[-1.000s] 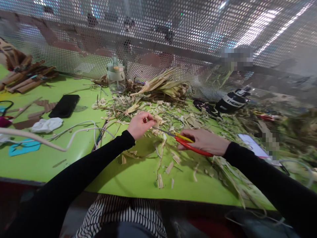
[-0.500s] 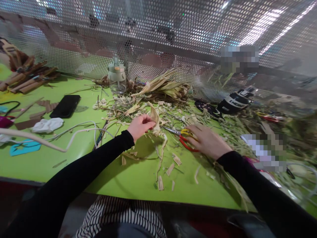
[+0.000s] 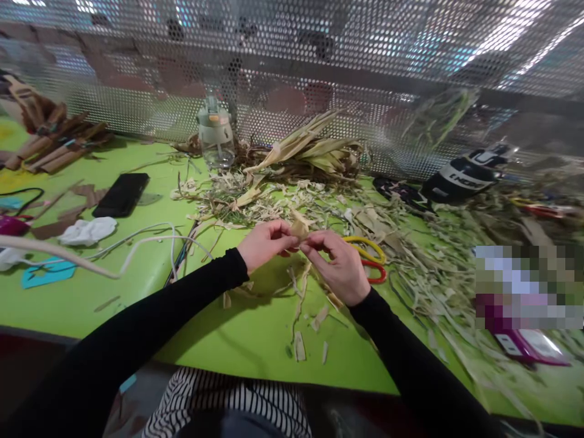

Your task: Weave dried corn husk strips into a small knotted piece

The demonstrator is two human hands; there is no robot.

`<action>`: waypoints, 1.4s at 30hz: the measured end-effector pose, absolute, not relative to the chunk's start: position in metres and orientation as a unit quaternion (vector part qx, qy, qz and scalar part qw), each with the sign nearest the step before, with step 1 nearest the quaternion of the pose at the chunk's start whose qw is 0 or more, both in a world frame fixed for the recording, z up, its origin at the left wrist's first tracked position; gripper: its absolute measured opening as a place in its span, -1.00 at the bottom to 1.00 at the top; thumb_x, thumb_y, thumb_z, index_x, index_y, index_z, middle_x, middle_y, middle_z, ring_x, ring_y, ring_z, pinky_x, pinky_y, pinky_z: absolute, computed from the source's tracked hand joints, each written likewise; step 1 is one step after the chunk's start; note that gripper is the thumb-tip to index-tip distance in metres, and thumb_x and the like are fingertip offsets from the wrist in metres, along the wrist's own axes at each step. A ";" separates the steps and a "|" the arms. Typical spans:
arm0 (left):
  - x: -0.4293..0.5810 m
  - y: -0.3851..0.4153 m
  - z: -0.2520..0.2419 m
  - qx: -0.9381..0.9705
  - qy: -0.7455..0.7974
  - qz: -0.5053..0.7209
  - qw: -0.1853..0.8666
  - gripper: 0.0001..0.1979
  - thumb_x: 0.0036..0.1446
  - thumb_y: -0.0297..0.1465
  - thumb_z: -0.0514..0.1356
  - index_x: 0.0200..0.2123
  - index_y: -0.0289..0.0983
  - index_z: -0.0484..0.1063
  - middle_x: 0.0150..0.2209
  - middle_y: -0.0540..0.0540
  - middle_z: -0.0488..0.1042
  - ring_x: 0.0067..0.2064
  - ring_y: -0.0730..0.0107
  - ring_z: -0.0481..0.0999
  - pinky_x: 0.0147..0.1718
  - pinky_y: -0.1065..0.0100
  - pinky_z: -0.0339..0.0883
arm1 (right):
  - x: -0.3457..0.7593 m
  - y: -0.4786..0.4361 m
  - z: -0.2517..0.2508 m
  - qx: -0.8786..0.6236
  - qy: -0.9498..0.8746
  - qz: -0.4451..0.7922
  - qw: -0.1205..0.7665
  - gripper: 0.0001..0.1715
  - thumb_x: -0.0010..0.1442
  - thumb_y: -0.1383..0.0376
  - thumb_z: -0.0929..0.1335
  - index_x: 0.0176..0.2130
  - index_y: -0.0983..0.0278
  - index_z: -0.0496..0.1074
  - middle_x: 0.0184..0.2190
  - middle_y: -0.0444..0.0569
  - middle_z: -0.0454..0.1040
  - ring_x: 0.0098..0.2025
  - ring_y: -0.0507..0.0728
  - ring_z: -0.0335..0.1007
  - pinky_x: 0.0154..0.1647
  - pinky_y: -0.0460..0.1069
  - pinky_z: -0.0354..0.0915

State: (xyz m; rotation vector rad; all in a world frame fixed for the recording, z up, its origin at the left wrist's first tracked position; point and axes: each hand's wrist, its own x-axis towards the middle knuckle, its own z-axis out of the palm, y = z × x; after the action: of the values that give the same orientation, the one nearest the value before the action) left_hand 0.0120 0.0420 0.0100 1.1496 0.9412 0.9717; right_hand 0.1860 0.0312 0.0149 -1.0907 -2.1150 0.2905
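Observation:
Between both hands, a pale dried corn husk piece is pinched above the green table. My left hand grips its left side between thumb and fingers. From the right, my right hand pinches its lower edge, fingertips almost meeting those of the left. Scissors with one yellow and one red handle loop lie just beyond my right hand, which hides their blades. Husk scraps and thin strips are scattered on the table below the hands.
Behind the hands lie shredded plant bits and a dried husk bundle. A clear bottle stands at the back, a black bottle lies right. Left are a phone, crumpled tissue and white cable.
My right hand has let go of the scissors, which now lie on the table, and has moved left to pinch the husk. My left hand still holds the husk.

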 end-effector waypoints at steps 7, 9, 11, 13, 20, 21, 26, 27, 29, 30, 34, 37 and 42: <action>0.022 0.034 0.004 0.537 0.370 0.454 0.607 -0.69 -0.18 -0.43 0.38 -0.38 -0.32 0.33 -0.41 0.04 0.41 -0.40 0.59 0.39 -0.31 0.43 0.30 | 0.188 0.025 0.008 -0.466 -0.765 0.204 0.396 -0.93 0.12 0.29 0.33 -0.34 0.25 0.34 -0.43 -0.08 0.42 -0.43 0.05 0.35 -0.38 -0.02 0.34; 0.025 0.032 0.005 0.527 0.374 0.467 0.603 -0.74 -0.15 -0.45 0.35 -0.39 -0.32 0.33 -0.42 0.04 0.41 -0.40 0.58 0.39 -0.31 0.43 0.30 | 0.190 0.026 0.005 -0.461 -0.751 0.240 0.407 -0.92 0.12 0.29 0.33 -0.33 0.25 0.33 -0.40 -0.07 0.42 -0.42 0.06 0.36 -0.37 -0.01 0.35; 0.027 0.030 0.007 0.513 0.383 0.475 0.604 -0.80 -0.11 -0.48 0.31 -0.40 -0.32 0.34 -0.45 0.05 0.40 -0.42 0.59 0.39 -0.34 0.45 0.30 | 0.190 0.026 0.001 -0.448 -0.738 0.284 0.417 -0.91 0.11 0.29 0.33 -0.34 0.25 0.30 -0.37 -0.06 0.43 -0.39 0.06 0.37 -0.35 0.01 0.37; 0.029 0.029 0.010 0.496 0.397 0.479 0.606 -0.83 -0.11 -0.51 0.29 -0.41 -0.32 0.34 -0.47 0.06 0.41 -0.45 0.60 0.38 -0.37 0.46 0.29 | 0.190 0.027 -0.001 -0.432 -0.720 0.325 0.435 -0.88 0.11 0.28 0.34 -0.35 0.24 0.28 -0.34 -0.05 0.43 -0.37 0.06 0.39 -0.34 0.01 0.38; 0.023 0.032 0.008 0.389 0.420 0.445 0.688 -0.82 -0.15 -0.58 0.26 -0.41 -0.31 0.37 -0.50 0.07 0.42 -0.49 0.60 0.41 -0.46 0.50 0.27 | 0.190 0.023 0.008 -0.401 -0.781 0.217 0.427 -0.93 0.15 0.33 0.34 -0.28 0.22 0.35 -0.35 -0.09 0.41 -0.37 0.04 0.36 -0.33 -0.01 0.38; 0.022 0.033 0.007 0.383 0.416 0.437 0.700 -0.81 -0.15 -0.58 0.26 -0.40 -0.31 0.37 -0.49 0.07 0.42 -0.49 0.61 0.42 -0.48 0.51 0.27 | 0.191 0.023 0.010 -0.395 -0.803 0.174 0.412 -0.95 0.16 0.33 0.34 -0.29 0.22 0.38 -0.33 -0.07 0.43 -0.33 0.07 0.37 -0.30 0.01 0.38; 0.019 0.035 0.005 0.360 0.434 0.404 0.720 -0.85 -0.14 -0.58 0.25 -0.45 -0.32 0.35 -0.51 0.07 0.40 -0.49 0.64 0.42 -0.50 0.55 0.25 | 0.198 0.026 0.011 -0.371 -0.860 0.014 0.351 -0.86 0.21 0.30 0.32 -0.22 0.19 0.47 -0.29 -0.01 0.46 -0.25 0.13 0.38 -0.27 0.04 0.36; 0.019 0.035 0.005 0.355 0.437 0.399 0.724 -0.86 -0.13 -0.58 0.26 -0.45 -0.32 0.36 -0.52 0.07 0.39 -0.49 0.64 0.41 -0.50 0.55 0.25 | 0.199 0.027 0.011 -0.363 -0.869 -0.010 0.336 -0.84 0.22 0.30 0.31 -0.19 0.18 0.47 -0.28 0.00 0.47 -0.26 0.13 0.38 -0.28 0.04 0.35; 0.019 0.034 0.006 0.348 0.435 0.394 0.731 -0.87 -0.11 -0.57 0.26 -0.44 -0.33 0.37 -0.52 0.06 0.39 -0.50 0.64 0.41 -0.51 0.55 0.25 | 0.200 0.028 0.010 -0.349 -0.884 -0.044 0.309 -0.80 0.23 0.29 0.30 -0.15 0.17 0.48 -0.29 0.00 0.47 -0.27 0.14 0.37 -0.30 0.04 0.34; 0.019 0.034 0.006 0.346 0.434 0.395 0.732 -0.88 -0.10 -0.58 0.25 -0.44 -0.33 0.38 -0.51 0.06 0.40 -0.50 0.64 0.41 -0.51 0.55 0.24 | 0.201 0.028 0.010 -0.345 -0.887 -0.053 0.301 -0.79 0.24 0.29 0.29 -0.15 0.16 0.48 -0.29 0.00 0.47 -0.27 0.14 0.37 -0.30 0.04 0.34; 0.020 0.034 0.006 0.342 0.432 0.395 0.735 -0.88 -0.09 -0.64 0.22 -0.47 -0.34 0.38 -0.51 0.06 0.42 -0.49 0.65 0.42 -0.48 0.54 0.26 | 0.200 0.029 0.010 -0.355 -0.883 -0.052 0.304 -0.83 0.23 0.28 0.30 -0.20 0.19 0.49 -0.30 0.00 0.47 -0.27 0.13 0.38 -0.27 0.03 0.35; 0.021 0.034 0.007 0.336 0.428 0.399 0.738 -0.90 -0.03 -0.62 0.20 -0.47 -0.34 0.37 -0.52 0.04 0.44 -0.49 0.64 0.44 -0.46 0.53 0.29 | 0.199 0.029 0.010 -0.354 -0.880 -0.048 0.312 -0.86 0.22 0.30 0.31 -0.24 0.23 0.48 -0.31 0.01 0.48 -0.28 0.13 0.39 -0.28 0.02 0.36; 0.023 0.032 0.010 0.314 0.446 0.413 0.729 -0.86 0.02 -0.58 0.20 -0.52 -0.33 0.32 -0.62 0.08 0.36 -0.52 0.61 0.45 -0.47 0.53 0.31 | 0.197 0.029 0.009 -0.358 -0.877 -0.015 0.319 -0.89 0.21 0.34 0.30 -0.29 0.26 0.45 -0.33 0.03 0.48 -0.28 0.13 0.39 -0.28 0.03 0.36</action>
State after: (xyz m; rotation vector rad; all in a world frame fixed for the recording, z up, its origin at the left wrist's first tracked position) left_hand 0.0234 0.0324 0.0102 0.6925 0.9825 0.9093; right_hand 0.1969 0.0288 0.0092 -0.9414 -2.3075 -0.0389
